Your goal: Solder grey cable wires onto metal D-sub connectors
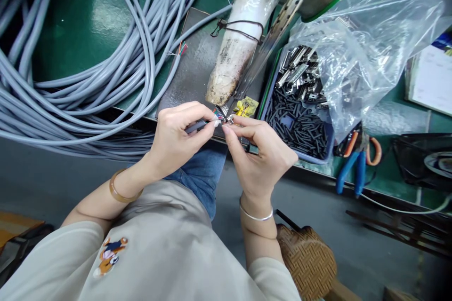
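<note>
The left hand [176, 138] is pinching the grey cable [196, 126]; the right hand [261, 155] is pinching its coloured wires [219, 114]. A slackening grip could be letting them slip.

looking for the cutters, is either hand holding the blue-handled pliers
No, the blue-handled pliers lie on the green bench, apart from the left hand and right hand, which both pinch the grey cable.

The grey cable end [196, 126] lies almost level at the counter [88, 14] edge, its bared coloured wires [219, 113] touching a small connector [229, 120].
</note>
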A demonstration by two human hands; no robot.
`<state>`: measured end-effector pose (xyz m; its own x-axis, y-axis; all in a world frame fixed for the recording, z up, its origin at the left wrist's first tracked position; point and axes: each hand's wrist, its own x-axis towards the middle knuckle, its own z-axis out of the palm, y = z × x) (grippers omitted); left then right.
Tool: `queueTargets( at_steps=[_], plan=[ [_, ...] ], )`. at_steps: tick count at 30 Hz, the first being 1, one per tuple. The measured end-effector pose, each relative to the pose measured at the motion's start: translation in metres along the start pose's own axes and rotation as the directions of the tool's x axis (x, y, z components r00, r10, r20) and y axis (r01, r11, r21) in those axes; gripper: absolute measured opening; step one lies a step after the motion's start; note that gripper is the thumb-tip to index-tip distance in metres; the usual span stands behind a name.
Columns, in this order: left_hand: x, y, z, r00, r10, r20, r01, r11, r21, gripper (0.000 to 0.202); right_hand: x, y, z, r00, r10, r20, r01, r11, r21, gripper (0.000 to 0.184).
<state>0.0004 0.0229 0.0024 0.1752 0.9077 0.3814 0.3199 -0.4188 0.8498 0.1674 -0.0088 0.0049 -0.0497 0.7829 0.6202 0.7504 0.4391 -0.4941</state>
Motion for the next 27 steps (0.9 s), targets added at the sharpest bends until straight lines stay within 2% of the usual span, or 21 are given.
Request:
queueTargets(
  at_steps=[6, 15, 18, 21, 23, 24, 25, 27],
  plan=[
    [0.000, 0.000, 0.001, 0.999, 0.036, -0.003, -0.036, 0.999, 0.009, 0.012, -0.001, 0.001, 0.000, 1.000, -0.031, -0.004, 0.031, 0.999, 0.012, 0.011],
    [-0.005, -0.002, 0.005, 0.999, 0.053, -0.003, -0.053, 0.998, 0.018, 0.012, -0.007, -0.001, -0.001, 0.998, -0.066, 0.014, 0.067, 0.994, -0.083, 0.010],
    [-0.007, -0.002, 0.007, 0.998, -0.057, 0.000, 0.057, 0.997, -0.054, 0.008, -0.012, -0.001, -0.002, 0.998, -0.058, 0.007, 0.058, 0.997, -0.057, 0.009],
    [-0.008, -0.003, 0.008, 0.960, -0.263, 0.099, 0.281, 0.923, -0.263, 0.007, -0.019, 0.003, -0.006, 1.000, 0.017, -0.022, -0.017, 1.000, -0.005, 0.007],
    [-0.008, -0.004, 0.007, 0.911, -0.361, 0.201, 0.413, 0.820, -0.396, 0.014, -0.022, 0.007, -0.010, 0.990, 0.061, -0.125, -0.059, 0.998, 0.023, 0.011],
    [-0.007, -0.004, 0.007, 0.890, -0.388, 0.241, 0.456, 0.773, -0.441, 0.016, -0.022, 0.009, -0.011, 0.974, 0.043, -0.223, -0.038, 0.999, 0.023, 0.010],
    [-0.007, -0.004, 0.006, 0.874, -0.406, 0.266, 0.485, 0.736, -0.472, 0.018, -0.022, 0.010, -0.013, 0.944, 0.009, -0.330, -0.002, 1.000, 0.022, 0.008],
    [-0.007, -0.004, 0.005, 0.859, -0.426, 0.284, 0.512, 0.691, -0.510, 0.021, -0.020, 0.011, -0.014, 0.851, -0.060, -0.521, 0.098, 0.994, 0.045, 0.011]
  ],
)
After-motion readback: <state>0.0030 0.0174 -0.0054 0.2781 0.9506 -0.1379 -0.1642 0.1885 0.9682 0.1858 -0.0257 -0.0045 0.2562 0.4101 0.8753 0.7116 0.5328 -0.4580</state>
